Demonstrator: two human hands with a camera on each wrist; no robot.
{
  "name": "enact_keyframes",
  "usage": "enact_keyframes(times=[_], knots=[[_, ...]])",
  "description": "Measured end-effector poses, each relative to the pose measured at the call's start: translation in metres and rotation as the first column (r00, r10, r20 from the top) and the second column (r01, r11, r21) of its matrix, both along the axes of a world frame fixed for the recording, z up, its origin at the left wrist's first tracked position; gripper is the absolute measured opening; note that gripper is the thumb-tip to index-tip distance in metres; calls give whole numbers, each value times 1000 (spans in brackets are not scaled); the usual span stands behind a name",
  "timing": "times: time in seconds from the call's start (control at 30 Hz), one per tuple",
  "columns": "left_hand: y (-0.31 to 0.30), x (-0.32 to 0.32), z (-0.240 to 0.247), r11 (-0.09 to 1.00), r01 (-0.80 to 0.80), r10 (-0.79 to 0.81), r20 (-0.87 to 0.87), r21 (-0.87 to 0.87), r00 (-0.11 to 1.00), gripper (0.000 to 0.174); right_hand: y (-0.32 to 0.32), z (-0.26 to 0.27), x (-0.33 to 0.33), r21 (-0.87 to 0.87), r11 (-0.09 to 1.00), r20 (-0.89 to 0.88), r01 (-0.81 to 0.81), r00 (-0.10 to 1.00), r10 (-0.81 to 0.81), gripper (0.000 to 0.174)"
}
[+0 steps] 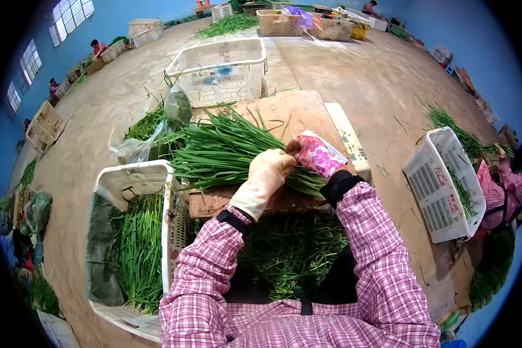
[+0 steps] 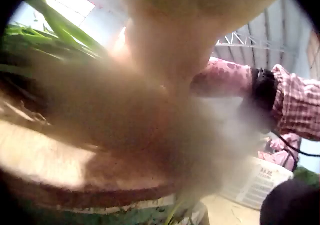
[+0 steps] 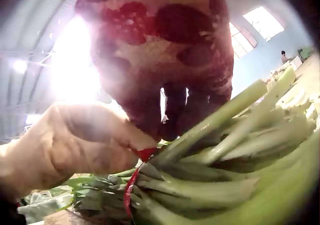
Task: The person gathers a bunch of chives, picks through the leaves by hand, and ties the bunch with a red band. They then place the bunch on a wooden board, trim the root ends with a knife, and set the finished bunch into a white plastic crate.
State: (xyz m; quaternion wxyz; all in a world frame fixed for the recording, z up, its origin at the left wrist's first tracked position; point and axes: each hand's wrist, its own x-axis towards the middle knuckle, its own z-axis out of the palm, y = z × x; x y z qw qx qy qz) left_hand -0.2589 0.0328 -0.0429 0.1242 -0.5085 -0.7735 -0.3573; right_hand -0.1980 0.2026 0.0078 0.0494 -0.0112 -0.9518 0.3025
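Observation:
A bunch of garlic chives [image 1: 226, 148] lies across a wooden board [image 1: 296, 107], leaves to the left and pale stalk ends to the right. A red tie [image 3: 131, 192] runs round the stalks. My left hand [image 1: 268, 171], in a cream rubber glove, pinches the tie on top of the bunch. My right hand [image 1: 316, 153], in a pink floral glove with dark fingers, meets it there, fingertips bent down onto the tie. In the left wrist view the left hand is a blur close to the lens, and the contact is hidden.
A white crate [image 1: 168, 232] of chives stands at the left of the board, another crate [image 1: 217, 72] behind it. A plastic bag [image 1: 177, 107] lies beside the leaves. Cut greens [image 1: 290, 249] cover the area below the board. A tilted crate [image 1: 443, 185] stands at right.

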Motion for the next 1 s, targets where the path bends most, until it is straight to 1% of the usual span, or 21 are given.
enact_keyframes(times=[0.03, 0.07, 0.17, 0.2, 0.3, 0.33, 0.43, 0.47, 0.53, 0.63, 0.67, 0.7, 0.77, 0.8, 0.9, 0.93, 1.0], knots=[[1, 2, 1, 1000, -5, 5, -47, 2, 999, 23, -2, 6, -1, 6, 1000, 74, -7, 997, 7, 27], [2, 4, -1, 999, -2, 2, -15, 46, 1000, 18, -2, 9, -1, 11, 1000, 146, -12, 989, 10, 28], [3, 6, -8, 993, -19, 17, 21, 113, 1000, 19, 8, 0, -3, -35, 991, 37, -128, 991, 129, 27], [2, 9, -12, 981, -41, 36, 30, 189, 999, 19, 13, -3, -4, -57, 982, -5, -178, 984, 178, 27], [0, 15, -17, 955, -99, 81, 77, 279, 994, 19, 13, 7, 2, 18, 980, 56, -200, 979, 198, 26], [0, 15, -19, 952, -82, 76, 32, 293, 997, 19, 11, 8, 2, 11, 987, 85, -159, 984, 157, 25], [-3, 15, -21, 949, -75, 69, 30, 306, 997, 20, 10, 9, 2, 8, 987, 51, -162, 985, 162, 35], [-6, 17, -20, 941, -87, 81, 31, 326, 996, 20, 18, -5, -3, -12, 982, -44, -190, 981, 189, 37], [-10, 19, -17, 922, -113, 108, 34, 370, 994, 21, 24, -9, -5, -16, 979, -42, -202, 979, 201, 38], [-16, 24, -21, 909, -212, 210, 47, 358, 977, 23, 26, -8, -3, -36, 977, -43, -210, 977, 209, 36], [-16, 27, -19, 915, -195, 203, 15, 353, 979, 22, 27, -10, -2, -58, 973, -56, -221, 974, 218, 34], [-13, 30, -17, 921, -218, 234, -11, 323, 972, 22, 27, -12, -2, -79, 969, -68, -234, 971, 229, 32], [-7, 37, -11, 926, -268, 296, -68, 267, 953, 22, 27, -6, -3, -100, 954, 29, -283, 957, 287, 30], [-2, 38, -13, 919, -309, 334, -67, 246, 940, 24, 27, -2, -3, -113, 945, 76, -307, 946, 316, 29], [11, 37, -17, 891, -389, 409, -38, 235, 912, 23, 20, 3, -1, 41, 979, 69, -198, 979, 194, 25], [15, 35, -17, 875, -425, 441, -22, 231, 897, 17, 21, 0, -3, 45, 982, 49, -181, 983, 179, 25], [22, 35, -17, 865, -453, 469, -27, 218, 883, 14, 23, -8, -7, 51, 988, 11, -147, 989, 146, 25]])
